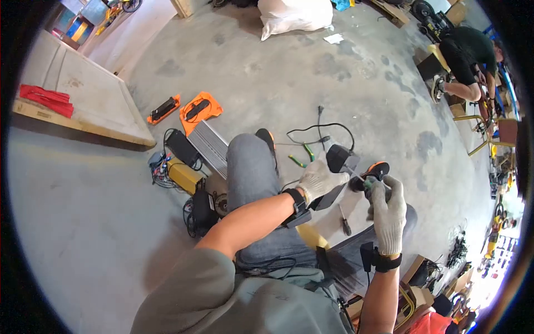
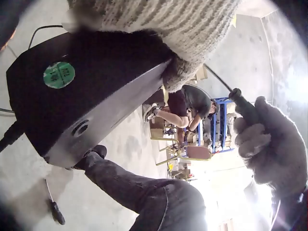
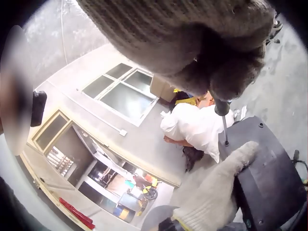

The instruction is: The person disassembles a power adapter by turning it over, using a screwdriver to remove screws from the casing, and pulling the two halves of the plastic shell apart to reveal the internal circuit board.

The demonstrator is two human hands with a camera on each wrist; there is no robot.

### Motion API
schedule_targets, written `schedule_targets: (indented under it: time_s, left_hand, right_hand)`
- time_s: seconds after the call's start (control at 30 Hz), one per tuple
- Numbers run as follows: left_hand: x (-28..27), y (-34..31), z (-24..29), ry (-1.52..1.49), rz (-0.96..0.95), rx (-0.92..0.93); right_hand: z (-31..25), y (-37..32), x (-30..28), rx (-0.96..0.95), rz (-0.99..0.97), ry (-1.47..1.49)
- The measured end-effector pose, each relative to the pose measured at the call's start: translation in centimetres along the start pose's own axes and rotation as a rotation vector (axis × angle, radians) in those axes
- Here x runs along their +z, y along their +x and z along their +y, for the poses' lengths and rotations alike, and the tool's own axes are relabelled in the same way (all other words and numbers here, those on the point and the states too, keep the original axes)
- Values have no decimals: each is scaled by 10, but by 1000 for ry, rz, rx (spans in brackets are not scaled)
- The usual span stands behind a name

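A black box-shaped housing (image 1: 340, 160) with a cord is held in my gloved left hand (image 1: 322, 179). It has a round green sticker and a round socket in the left wrist view. My gloved right hand (image 1: 385, 209) grips a screwdriver (image 2: 245, 106) by its dark handle. In the right wrist view the shaft (image 3: 225, 132) reaches a corner screw hole of the housing (image 3: 274, 168), close by the left thumb. A second screwdriver (image 1: 346, 221) lies between the legs, and green-handled pliers (image 1: 305, 156) lie beyond the left hand.
Left of my leg sit a finned silver panel (image 1: 210, 146), a black power brick (image 1: 183, 148), a yellow case (image 1: 184, 176) and orange parts (image 1: 201, 109). A plugged cord (image 1: 320, 119) curls ahead on the floor. Another person (image 1: 467, 58) bends at the far right.
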State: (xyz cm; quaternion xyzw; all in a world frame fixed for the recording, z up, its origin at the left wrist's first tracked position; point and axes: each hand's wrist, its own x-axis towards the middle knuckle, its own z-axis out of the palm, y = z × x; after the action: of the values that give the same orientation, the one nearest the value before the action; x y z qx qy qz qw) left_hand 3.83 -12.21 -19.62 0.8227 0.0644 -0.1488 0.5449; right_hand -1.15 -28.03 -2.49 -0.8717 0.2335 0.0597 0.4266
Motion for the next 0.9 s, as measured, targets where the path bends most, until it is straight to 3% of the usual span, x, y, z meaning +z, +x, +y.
schedule_targets:
  time_s: [0.23, 0.4, 0.43, 0.5, 0.53, 0.6, 0.67, 0.7, 0.73, 0.83, 0.9]
  left_hand:
    - [0, -3, 1, 39, -21, -58]
    - [-5, -3, 4, -39, -5, -32]
    - [-6, -1, 4, -39, -12, -32]
    - [-5, -3, 2, -285, -3, 140]
    - [-6, -5, 4, -295, -39, 134]
    - [-9, -2, 7, -191, -117, -34]
    - [-1, 6, -8, -360, -169, -5]
    - [-20, -10, 27, -229, -90, -64]
    - [-12, -2, 16, -175, -64, -69]
    - [-12, 3, 8, -257, -146, -47]
    - [-12, 2, 10, -417, -204, -5]
  right_hand:
    - [16, 10, -4, -151, -55, -140]
    - [30, 9, 0, -457, 12, -107]
    - [30, 10, 1, -451, 15, -109]
    - [31, 12, 4, -452, 28, -50]
    - [24, 9, 7, -480, 87, -64]
    - [12, 8, 2, -319, 34, -166]
    - [9, 12, -8, -259, -72, -284]
    - [9, 13, -7, -315, -57, -260]
    - [10, 12, -5, -299, -47, -261]
    - [8, 10, -1, -623, 40, -227]
    - [12, 14, 1, -652, 53, -203]
